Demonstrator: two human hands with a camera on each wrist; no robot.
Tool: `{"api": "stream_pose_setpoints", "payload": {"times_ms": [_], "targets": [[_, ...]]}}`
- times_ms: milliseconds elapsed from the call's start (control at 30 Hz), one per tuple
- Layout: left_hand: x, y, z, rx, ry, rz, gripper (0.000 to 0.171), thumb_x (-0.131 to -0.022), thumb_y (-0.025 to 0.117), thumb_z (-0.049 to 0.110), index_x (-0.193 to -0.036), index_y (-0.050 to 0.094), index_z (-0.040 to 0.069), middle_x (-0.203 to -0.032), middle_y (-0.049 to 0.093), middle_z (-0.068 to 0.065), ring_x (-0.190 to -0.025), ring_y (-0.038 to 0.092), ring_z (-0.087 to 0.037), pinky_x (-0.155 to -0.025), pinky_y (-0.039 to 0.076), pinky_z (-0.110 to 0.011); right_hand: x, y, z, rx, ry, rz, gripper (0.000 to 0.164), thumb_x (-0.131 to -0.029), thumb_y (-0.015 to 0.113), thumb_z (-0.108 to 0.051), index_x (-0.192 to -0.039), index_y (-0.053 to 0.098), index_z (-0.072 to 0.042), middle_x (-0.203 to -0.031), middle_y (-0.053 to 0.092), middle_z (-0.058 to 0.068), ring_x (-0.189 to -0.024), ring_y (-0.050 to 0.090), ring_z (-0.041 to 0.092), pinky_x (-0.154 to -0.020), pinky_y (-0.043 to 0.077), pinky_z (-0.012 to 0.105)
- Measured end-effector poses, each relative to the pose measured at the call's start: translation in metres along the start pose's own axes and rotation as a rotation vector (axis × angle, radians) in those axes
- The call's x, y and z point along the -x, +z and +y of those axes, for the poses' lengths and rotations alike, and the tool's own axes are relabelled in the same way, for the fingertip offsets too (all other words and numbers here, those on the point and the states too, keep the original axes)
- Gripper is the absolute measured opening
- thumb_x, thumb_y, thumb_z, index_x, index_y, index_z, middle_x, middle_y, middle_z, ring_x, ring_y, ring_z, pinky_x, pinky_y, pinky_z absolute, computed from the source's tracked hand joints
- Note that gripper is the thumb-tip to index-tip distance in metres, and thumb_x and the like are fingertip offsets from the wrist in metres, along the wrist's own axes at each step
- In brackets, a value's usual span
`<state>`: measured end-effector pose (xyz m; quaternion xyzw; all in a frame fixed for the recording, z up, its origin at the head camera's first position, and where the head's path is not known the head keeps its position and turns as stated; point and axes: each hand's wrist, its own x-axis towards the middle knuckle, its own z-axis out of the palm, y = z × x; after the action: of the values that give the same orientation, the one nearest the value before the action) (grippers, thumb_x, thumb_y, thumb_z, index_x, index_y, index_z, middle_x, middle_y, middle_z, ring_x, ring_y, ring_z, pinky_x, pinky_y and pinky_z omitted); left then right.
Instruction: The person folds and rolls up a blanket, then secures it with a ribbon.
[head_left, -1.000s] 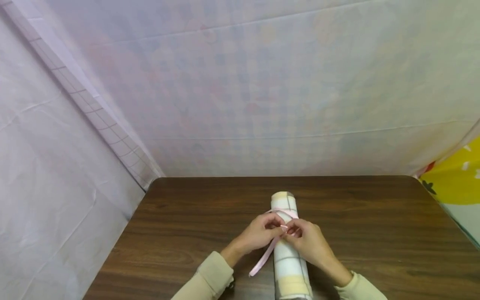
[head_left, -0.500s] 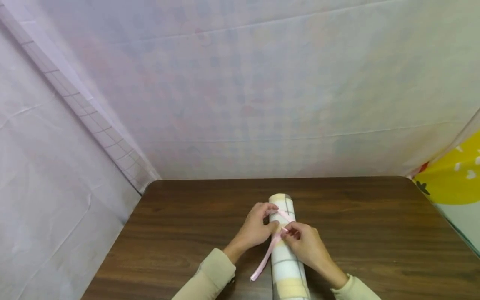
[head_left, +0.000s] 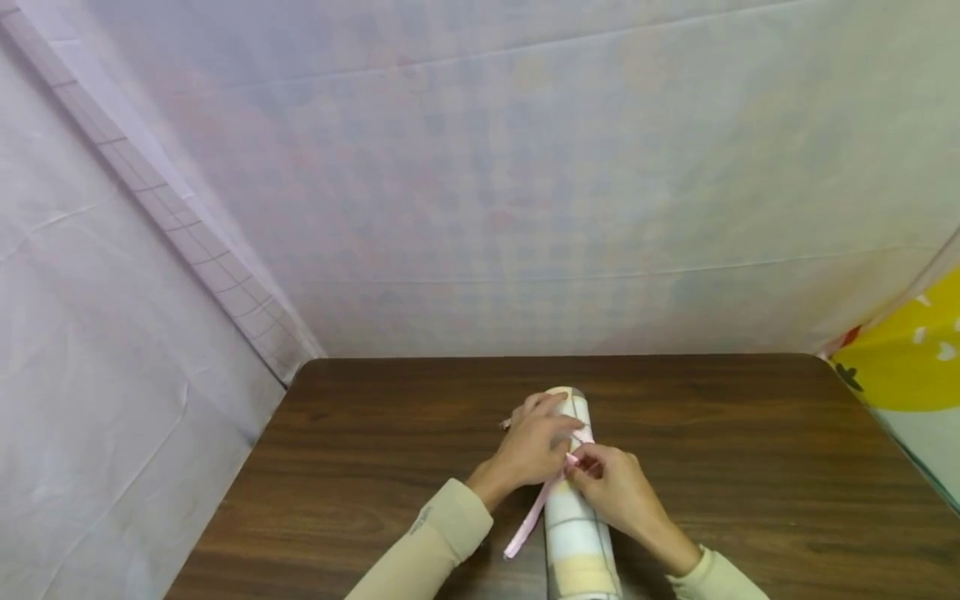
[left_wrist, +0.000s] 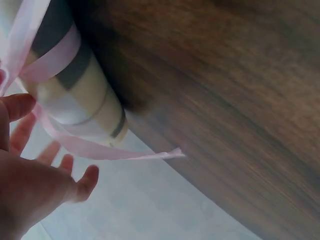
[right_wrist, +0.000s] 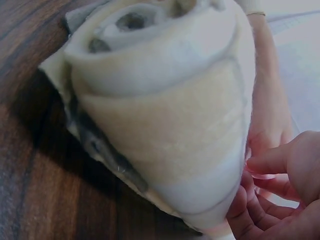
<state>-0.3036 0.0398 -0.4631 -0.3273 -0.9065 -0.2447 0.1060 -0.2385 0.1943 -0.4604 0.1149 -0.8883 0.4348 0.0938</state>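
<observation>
A rolled plaid cloth [head_left: 576, 529] in white, yellow and grey lies lengthwise on the dark wooden table. Around it runs a pink ribbon [head_left: 527, 527], one tail hanging down to the left. My right hand [head_left: 621, 493] pinches a piece of the ribbon on top of the roll between thumb and index finger. Over the far half of the roll, my left hand [head_left: 531, 444] reaches with fingers spread. In the left wrist view, another ribbon tail [left_wrist: 95, 150] passes by the left thumb and fingers and points outward. The right wrist view shows the spiral near end of the roll [right_wrist: 165, 117].
The brown wooden table [head_left: 750, 467] extends on both sides of the roll. Pale patterned sheeting [head_left: 480, 208] hangs behind its far edge, and white sheeting [head_left: 97, 375] on the left. Yellow printed fabric [head_left: 907, 358] hangs at the right.
My left hand has let go of the ribbon by the right fingers, moved up the roll and turned palm-down over it. The right hand has kept its pinch, almost in place.
</observation>
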Motion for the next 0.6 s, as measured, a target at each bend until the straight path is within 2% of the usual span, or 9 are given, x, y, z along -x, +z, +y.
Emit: {"api": "stream_pose_setpoints", "payload": {"times_ms": [133,200,333,433,600], "targets": [[0.002,-0.002,-0.006,-0.061,0.041,0.045,0.01,-0.087,0.07,0.02,-0.095,0.074,0.022,-0.121,0.068,0.004,-0.122,0.053,-0.018,-0.098,0.041,-0.042,0.0,-0.001,-0.001,0.015,0.005,0.011,0.014,-0.08,0.073,0.001,-0.079,0.07,-0.013,-0.07,0.065,-0.005,-0.06,0.055,0.002,-0.054,0.048,0.021],[0.004,-0.004,-0.01,-0.056,0.04,0.063,0.005,-0.086,0.072,0.021,-0.091,0.073,0.021,-0.108,0.071,0.008,-0.114,0.057,-0.014,-0.095,0.043,-0.039,0.0,-0.002,-0.001,0.022,0.011,0.023,0.015,-0.08,0.073,0.001,-0.081,0.07,-0.013,-0.072,0.066,-0.004,-0.061,0.057,0.003,-0.054,0.048,0.021],[0.008,-0.012,-0.015,0.005,0.003,0.032,0.004,-0.086,0.072,0.018,-0.089,0.072,0.02,-0.09,0.071,0.011,-0.095,0.061,-0.008,-0.089,0.043,-0.035,0.001,-0.003,-0.001,0.033,0.015,0.043,0.015,-0.08,0.075,0.001,-0.081,0.07,-0.013,-0.073,0.068,-0.003,-0.062,0.059,0.004,-0.055,0.05,0.021],[0.015,-0.018,-0.016,0.043,-0.035,0.0,0.004,-0.086,0.072,0.017,-0.087,0.072,0.02,-0.08,0.067,0.013,-0.079,0.058,-0.003,-0.082,0.043,-0.029,0.002,-0.002,-0.001,0.04,-0.008,0.058,0.014,-0.08,0.075,0.001,-0.081,0.069,-0.013,-0.071,0.066,-0.003,-0.059,0.057,0.002,-0.053,0.049,0.021],[0.029,-0.024,-0.016,0.132,-0.042,-0.052,0.004,-0.089,0.071,0.013,-0.088,0.074,0.016,-0.068,0.059,0.012,-0.058,0.045,0.001,-0.058,0.038,-0.014,0.004,0.0,0.001,0.062,-0.093,0.115,0.017,-0.076,0.077,0.004,-0.079,0.069,-0.011,-0.069,0.062,-0.005,-0.058,0.052,-0.001,-0.051,0.046,0.021]]}}
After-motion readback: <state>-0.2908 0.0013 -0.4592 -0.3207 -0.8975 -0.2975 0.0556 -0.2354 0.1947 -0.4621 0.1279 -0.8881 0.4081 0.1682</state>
